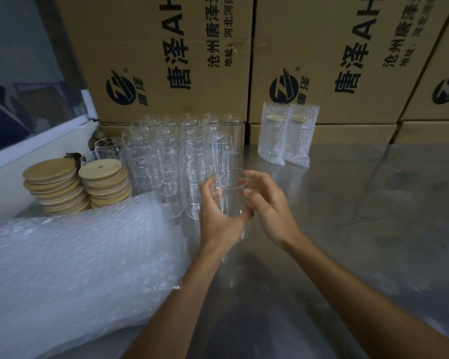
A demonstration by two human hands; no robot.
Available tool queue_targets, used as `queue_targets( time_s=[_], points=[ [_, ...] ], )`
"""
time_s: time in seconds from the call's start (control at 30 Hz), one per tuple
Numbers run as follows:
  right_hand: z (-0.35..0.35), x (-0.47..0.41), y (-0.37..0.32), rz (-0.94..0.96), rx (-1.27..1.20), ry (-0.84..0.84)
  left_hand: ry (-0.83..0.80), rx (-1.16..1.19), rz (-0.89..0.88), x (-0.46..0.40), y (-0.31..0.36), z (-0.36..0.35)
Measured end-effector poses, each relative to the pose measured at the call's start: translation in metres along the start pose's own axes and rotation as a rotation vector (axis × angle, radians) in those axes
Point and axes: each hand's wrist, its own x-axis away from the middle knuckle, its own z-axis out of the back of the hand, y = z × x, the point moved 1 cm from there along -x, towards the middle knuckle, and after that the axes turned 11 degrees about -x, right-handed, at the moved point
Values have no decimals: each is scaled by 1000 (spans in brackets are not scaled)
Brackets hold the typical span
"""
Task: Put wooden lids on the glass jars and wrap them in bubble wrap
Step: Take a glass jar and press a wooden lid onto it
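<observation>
An open clear glass jar (pixel 228 193) is held upright over the metal table (pixel 347 229). My left hand (pixel 218 216) grips its body from the left. My right hand (pixel 265 203) curls round its right side, fingertips near the rim. Behind it stands a cluster of several empty glass jars (pixel 171 156). Two stacks of round wooden lids (pixel 75 185) sit at the left. A thick pile of bubble wrap (pixel 75 263) lies at the front left. Two lidded jars wrapped in bubble wrap (pixel 285 136) stand at the back.
Large printed cardboard boxes (pixel 166 60) form a wall along the back of the table. A white ledge (pixel 36 141) runs along the left side. Two more open jars (pixel 106 147) stand behind the lid stacks.
</observation>
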Motion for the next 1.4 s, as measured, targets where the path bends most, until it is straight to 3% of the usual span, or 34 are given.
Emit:
queue_targets(
  time_s=[0.43, 0.6, 0.7, 0.77, 0.9, 1.03, 1.17, 1.23, 1.4],
  points=[
    [-1, -4, 16, -88, 0, 23, -11, -2, -71, -3, -15, -10],
    [-4, 5, 30, -95, 6, 40, 97, -154, -157, 9, -27, -14],
    [1, 9, 49, -145, 50, 43, 100, -242, -55, 10, -41, -12],
    [6, 10, 64, -213, 72, 96, 80, -231, 5, 8, -46, -11],
    [15, 10, 72, -278, -52, 357, 68, -158, 33, 7, -48, -10],
    [14, 16, 71, -316, 4, 270, 67, -136, 36, 9, -51, -9],
    [10, -4, 38, -466, -226, 372, 85, -144, 32, 10, -51, -8],
    [4, -21, 7, -373, -208, 376, 77, -142, 40, 9, -51, -8],
    [-46, -42, -74, 92, 46, 157, 71, -142, 25, 11, -52, -5]
  ],
)
